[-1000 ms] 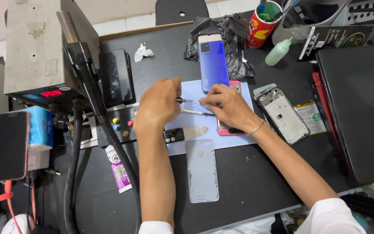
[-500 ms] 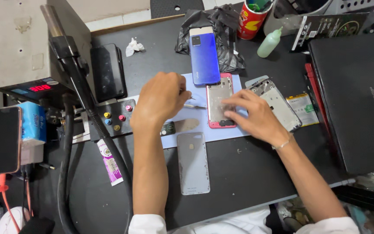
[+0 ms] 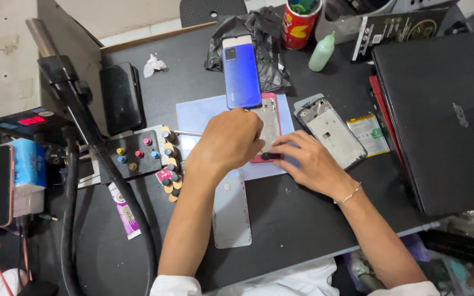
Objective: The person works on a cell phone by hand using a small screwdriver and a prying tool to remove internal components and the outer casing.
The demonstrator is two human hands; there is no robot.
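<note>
My left hand (image 3: 227,143) rests with curled fingers on the near end of an opened phone with a pink frame (image 3: 270,123), which lies on a pale blue work mat (image 3: 197,116). Whether it holds a tool is hidden. My right hand (image 3: 309,161) presses its fingertips on a small dark part (image 3: 270,157) at the phone's lower edge. A blue phone back (image 3: 241,71) lies just beyond, overlapping the pink phone's far end. A metal tweezer tip (image 3: 186,133) sticks out left of my left hand.
A grey back cover (image 3: 231,211) lies near me. A bare phone frame (image 3: 331,131) and a flat battery (image 3: 369,134) lie right, beside a closed black laptop (image 3: 445,115). A screw-holder block (image 3: 138,153), black hose (image 3: 111,181), red can (image 3: 298,24), green bottle (image 3: 321,52) stand around.
Both hands have shifted from the mat's middle toward the pink-framed phone. The right hand moved from beside the phone down to its near edge. The camera has drifted.
</note>
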